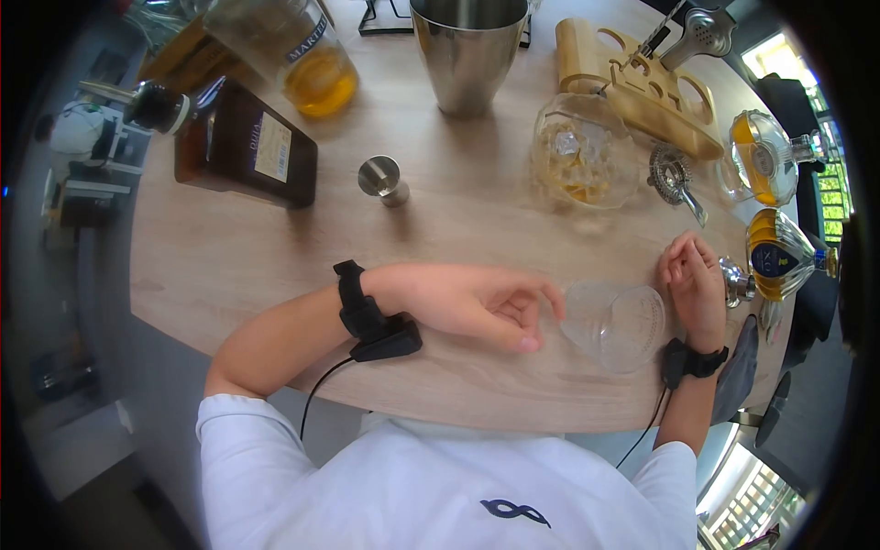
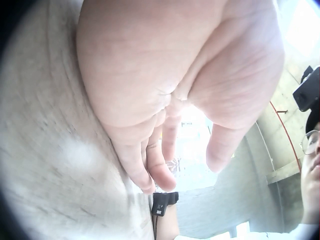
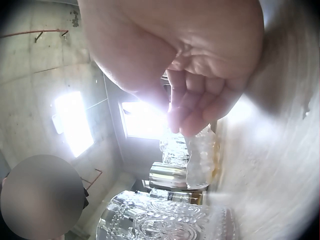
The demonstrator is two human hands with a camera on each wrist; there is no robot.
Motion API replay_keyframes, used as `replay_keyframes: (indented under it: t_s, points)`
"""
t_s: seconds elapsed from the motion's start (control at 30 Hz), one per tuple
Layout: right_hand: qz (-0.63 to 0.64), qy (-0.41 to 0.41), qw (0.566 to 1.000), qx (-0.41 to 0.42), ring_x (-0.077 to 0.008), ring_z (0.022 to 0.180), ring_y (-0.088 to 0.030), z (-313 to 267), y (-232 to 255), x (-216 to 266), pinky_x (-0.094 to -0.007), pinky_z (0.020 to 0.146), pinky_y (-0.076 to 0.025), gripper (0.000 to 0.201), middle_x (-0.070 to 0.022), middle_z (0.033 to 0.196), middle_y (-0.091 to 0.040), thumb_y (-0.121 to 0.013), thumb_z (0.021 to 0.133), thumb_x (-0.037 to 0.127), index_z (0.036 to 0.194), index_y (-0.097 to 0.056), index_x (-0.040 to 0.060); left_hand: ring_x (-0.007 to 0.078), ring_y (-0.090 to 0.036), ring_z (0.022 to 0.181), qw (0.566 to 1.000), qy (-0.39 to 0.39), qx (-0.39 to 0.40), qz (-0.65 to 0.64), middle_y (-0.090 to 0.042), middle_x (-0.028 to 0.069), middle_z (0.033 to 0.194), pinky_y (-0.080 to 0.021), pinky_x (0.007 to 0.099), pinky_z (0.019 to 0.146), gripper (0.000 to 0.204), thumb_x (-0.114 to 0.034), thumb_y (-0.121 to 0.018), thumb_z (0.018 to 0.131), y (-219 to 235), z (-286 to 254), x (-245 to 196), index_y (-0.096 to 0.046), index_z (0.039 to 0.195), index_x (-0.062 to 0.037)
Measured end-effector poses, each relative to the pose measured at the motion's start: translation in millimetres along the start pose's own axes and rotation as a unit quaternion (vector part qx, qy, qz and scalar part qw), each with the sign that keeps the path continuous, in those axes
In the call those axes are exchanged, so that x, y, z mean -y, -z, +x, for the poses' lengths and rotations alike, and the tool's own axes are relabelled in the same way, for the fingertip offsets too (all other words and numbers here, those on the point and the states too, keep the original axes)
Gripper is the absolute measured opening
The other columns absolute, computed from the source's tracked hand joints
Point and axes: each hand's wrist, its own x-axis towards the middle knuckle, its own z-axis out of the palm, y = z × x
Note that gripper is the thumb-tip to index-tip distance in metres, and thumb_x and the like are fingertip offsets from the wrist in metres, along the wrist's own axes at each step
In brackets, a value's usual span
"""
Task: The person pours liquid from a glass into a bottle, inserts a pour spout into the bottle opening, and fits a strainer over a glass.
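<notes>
My left hand point(image 1: 486, 302) rests on its side on the wooden table point(image 1: 275, 247), fingers loosely bent and holding nothing. Its fingertips are close to the left side of a clear patterned glass point(image 1: 612, 325). On the other side of that glass lies my right hand point(image 1: 694, 284), also holding nothing, its fingers loosely curled inward. The right wrist view shows the same glass point(image 3: 155, 220) below the right hand point(image 3: 200, 75). In the left wrist view the left palm point(image 2: 150, 65) faces the camera, with bare space between thumb and fingers.
Behind the hands stand a metal jigger point(image 1: 390, 183), a shaker tin point(image 1: 467, 60) and a glass of ice with amber liquid point(image 1: 577, 170). A strainer point(image 1: 674, 174) lies by a wooden bar-tool stand point(image 1: 632, 92). A dark bottle point(image 1: 243, 151) is left; amber bottles point(image 1: 775, 252) are right.
</notes>
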Motion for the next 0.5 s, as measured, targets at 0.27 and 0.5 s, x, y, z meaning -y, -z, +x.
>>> replay_keyframes:
  t_s: [0.27,0.5]
  points:
    - [-0.046,0.007,0.999,0.006,-0.0083,0.077,-0.055,-0.6,-3.9,2.8,-0.0245,0.075,-0.047,0.017,-0.0006,0.086,-0.058,-0.057,0.111,0.015,0.104,-0.062,0.0003,0.015,-0.059,0.127,1.0,0.001,-0.009,0.01,-0.061,0.0008,0.106,-0.044,0.0298,0.114,0.05,-0.013,-0.071,0.106,2.2,-0.5,-1.3,-0.048,0.149,-0.0019]
    - [-0.071,-0.002,0.997,0.027,-0.0087,0.078,-0.057,-2.9,4.0,1.2,-0.0251,0.076,-0.049,0.012,-0.0026,0.092,-0.062,-0.058,0.109,0.01,0.104,-0.064,0.0004,0.0176,-0.058,0.132,1.0,-0.015,0.005,-0.001,-0.061,0.0009,0.104,-0.043,0.031,0.115,0.058,-0.013,-0.075,0.102,3.2,0.9,-3.6,-0.048,0.152,-0.002]
